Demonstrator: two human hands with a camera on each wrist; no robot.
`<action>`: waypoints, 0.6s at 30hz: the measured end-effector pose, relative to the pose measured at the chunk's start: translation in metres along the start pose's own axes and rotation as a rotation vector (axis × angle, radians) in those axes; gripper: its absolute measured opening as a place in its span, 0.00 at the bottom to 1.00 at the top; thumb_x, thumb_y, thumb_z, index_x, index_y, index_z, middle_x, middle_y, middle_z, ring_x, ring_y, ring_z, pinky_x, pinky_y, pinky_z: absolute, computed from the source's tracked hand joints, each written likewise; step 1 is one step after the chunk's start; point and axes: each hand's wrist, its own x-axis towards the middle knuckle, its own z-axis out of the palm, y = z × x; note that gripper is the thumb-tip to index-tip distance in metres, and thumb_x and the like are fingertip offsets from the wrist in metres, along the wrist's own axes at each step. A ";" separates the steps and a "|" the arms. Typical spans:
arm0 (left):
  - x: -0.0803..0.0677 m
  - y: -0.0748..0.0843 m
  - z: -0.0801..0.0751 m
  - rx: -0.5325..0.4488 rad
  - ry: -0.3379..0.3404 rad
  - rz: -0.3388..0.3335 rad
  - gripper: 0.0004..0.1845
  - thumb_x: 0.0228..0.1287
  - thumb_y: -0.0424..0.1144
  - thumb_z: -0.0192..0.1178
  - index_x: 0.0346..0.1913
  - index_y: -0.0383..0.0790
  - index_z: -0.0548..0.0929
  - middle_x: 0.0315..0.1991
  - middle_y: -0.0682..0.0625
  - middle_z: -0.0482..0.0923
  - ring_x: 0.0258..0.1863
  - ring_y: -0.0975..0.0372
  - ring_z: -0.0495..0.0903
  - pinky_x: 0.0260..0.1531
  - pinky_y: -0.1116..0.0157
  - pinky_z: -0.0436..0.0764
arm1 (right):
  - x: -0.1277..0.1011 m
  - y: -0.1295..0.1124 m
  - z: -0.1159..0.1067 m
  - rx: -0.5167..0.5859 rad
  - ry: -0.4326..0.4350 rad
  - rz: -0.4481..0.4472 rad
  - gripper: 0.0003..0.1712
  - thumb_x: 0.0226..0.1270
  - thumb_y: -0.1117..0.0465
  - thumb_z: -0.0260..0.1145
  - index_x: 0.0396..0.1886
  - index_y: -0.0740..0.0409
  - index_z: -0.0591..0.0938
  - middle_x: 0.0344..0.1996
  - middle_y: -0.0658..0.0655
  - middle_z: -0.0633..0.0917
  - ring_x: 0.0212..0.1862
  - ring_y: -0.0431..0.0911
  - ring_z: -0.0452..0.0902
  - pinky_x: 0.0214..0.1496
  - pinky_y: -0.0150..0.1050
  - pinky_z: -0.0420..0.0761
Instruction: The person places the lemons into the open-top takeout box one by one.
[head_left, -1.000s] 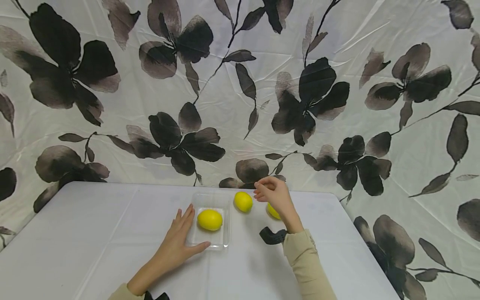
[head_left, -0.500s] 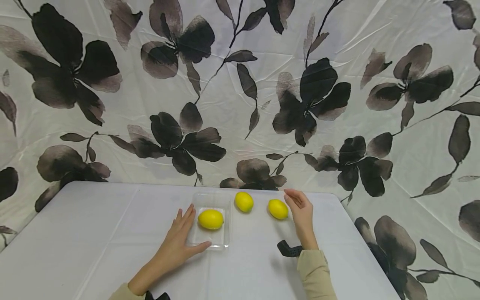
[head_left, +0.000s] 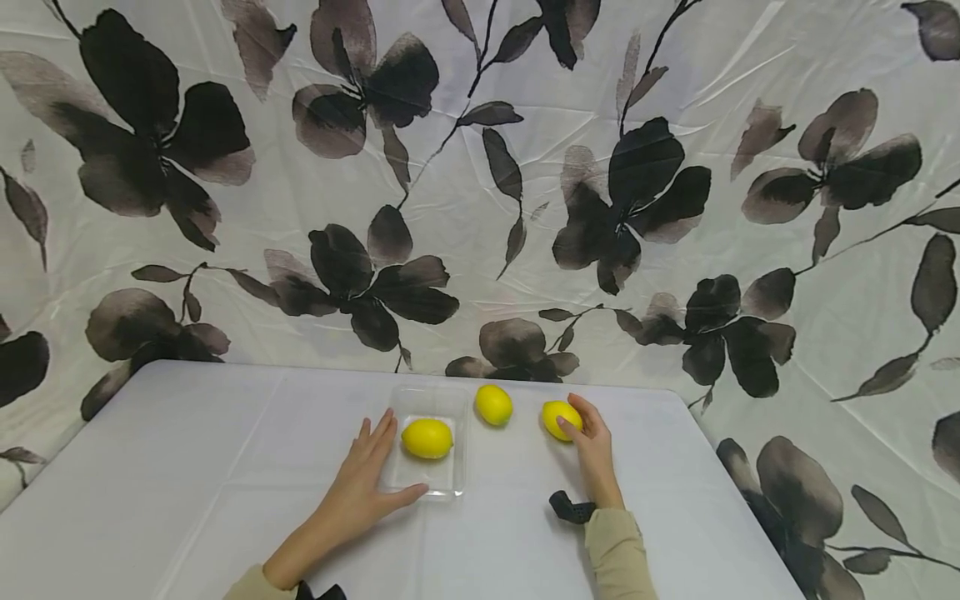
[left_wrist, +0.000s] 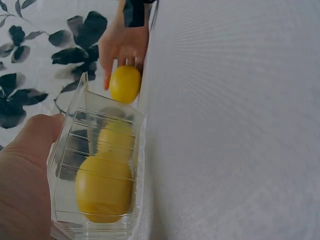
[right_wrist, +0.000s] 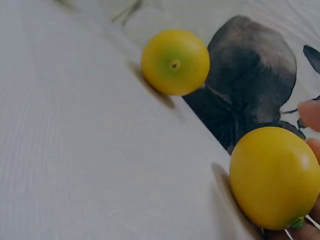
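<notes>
Lemons first: your right hand [head_left: 592, 442] has its fingers curled around the round yellow lemon [head_left: 559, 419] at lower centre-right of the head view, sitting on the white table [head_left: 187, 467]. Your left hand [head_left: 360, 487] lies flat with straight fingers against the left side of the clear plastic tray [head_left: 431, 487], thumb along its near edge. Inside that tray sits a second yellow lemon [head_left: 427, 438]. A third yellow lemon [head_left: 493, 404] rests between tray and right hand, touching neither.
</notes>
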 end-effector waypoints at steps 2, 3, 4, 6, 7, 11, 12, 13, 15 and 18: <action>0.000 0.000 0.001 0.002 -0.002 -0.001 0.57 0.53 0.63 0.70 0.76 0.30 0.57 0.79 0.44 0.47 0.76 0.37 0.42 0.70 0.36 0.48 | -0.001 0.004 -0.001 0.001 -0.018 -0.025 0.29 0.68 0.74 0.62 0.69 0.68 0.70 0.70 0.65 0.69 0.73 0.51 0.60 0.76 0.39 0.57; 0.000 0.000 0.001 0.003 -0.004 -0.004 0.57 0.53 0.63 0.70 0.76 0.31 0.57 0.79 0.45 0.47 0.76 0.37 0.42 0.71 0.36 0.48 | -0.002 0.005 -0.002 0.001 -0.031 -0.038 0.29 0.66 0.76 0.61 0.68 0.68 0.70 0.69 0.65 0.70 0.73 0.52 0.60 0.75 0.38 0.59; 0.000 0.000 0.001 0.005 -0.005 -0.005 0.57 0.53 0.64 0.70 0.76 0.31 0.57 0.79 0.45 0.47 0.76 0.37 0.42 0.71 0.36 0.48 | -0.003 0.006 -0.002 -0.014 -0.042 -0.051 0.30 0.65 0.77 0.61 0.68 0.68 0.71 0.69 0.66 0.70 0.72 0.53 0.61 0.73 0.36 0.62; 0.000 0.000 0.001 0.007 -0.008 -0.007 0.57 0.53 0.64 0.69 0.76 0.31 0.57 0.79 0.45 0.47 0.76 0.37 0.41 0.70 0.36 0.48 | -0.005 0.008 -0.001 -0.036 -0.062 -0.069 0.32 0.61 0.80 0.60 0.67 0.67 0.72 0.69 0.65 0.71 0.72 0.54 0.62 0.70 0.33 0.65; 0.000 0.000 0.001 0.008 -0.009 -0.007 0.57 0.53 0.64 0.69 0.76 0.31 0.57 0.79 0.45 0.47 0.76 0.37 0.41 0.71 0.36 0.48 | -0.005 0.009 -0.001 -0.049 -0.076 -0.077 0.34 0.59 0.81 0.60 0.68 0.67 0.72 0.69 0.65 0.70 0.72 0.54 0.62 0.70 0.34 0.66; 0.001 0.000 0.002 0.011 -0.012 -0.006 0.57 0.54 0.65 0.69 0.76 0.31 0.57 0.80 0.45 0.47 0.76 0.38 0.41 0.71 0.37 0.48 | -0.007 0.013 0.002 -0.156 -0.104 -0.082 0.38 0.57 0.81 0.62 0.70 0.60 0.72 0.70 0.60 0.70 0.72 0.53 0.63 0.71 0.40 0.67; 0.001 0.000 0.002 0.011 -0.012 -0.006 0.57 0.54 0.65 0.69 0.76 0.31 0.57 0.80 0.45 0.47 0.76 0.38 0.41 0.71 0.37 0.48 | -0.008 0.013 0.003 -0.185 -0.114 -0.083 0.39 0.57 0.80 0.64 0.70 0.59 0.72 0.70 0.60 0.70 0.72 0.53 0.63 0.71 0.41 0.67; 0.000 -0.001 0.002 0.013 -0.012 -0.005 0.58 0.54 0.65 0.69 0.76 0.31 0.57 0.80 0.45 0.47 0.76 0.38 0.41 0.71 0.37 0.48 | -0.008 0.012 0.004 -0.214 -0.121 -0.087 0.39 0.58 0.80 0.65 0.71 0.59 0.71 0.70 0.60 0.70 0.72 0.53 0.62 0.72 0.43 0.66; 0.001 -0.001 0.002 0.018 -0.010 -0.001 0.57 0.54 0.65 0.68 0.76 0.31 0.57 0.79 0.45 0.47 0.76 0.38 0.42 0.71 0.37 0.48 | -0.012 0.006 0.007 -0.266 -0.128 -0.095 0.39 0.59 0.78 0.67 0.71 0.60 0.71 0.70 0.62 0.70 0.72 0.55 0.63 0.72 0.46 0.64; 0.000 -0.001 0.002 0.021 -0.004 0.000 0.57 0.54 0.65 0.69 0.76 0.31 0.57 0.79 0.45 0.47 0.76 0.37 0.42 0.71 0.37 0.48 | -0.019 -0.008 0.013 -0.317 -0.134 -0.104 0.37 0.59 0.76 0.69 0.69 0.62 0.71 0.68 0.64 0.72 0.72 0.57 0.63 0.72 0.48 0.63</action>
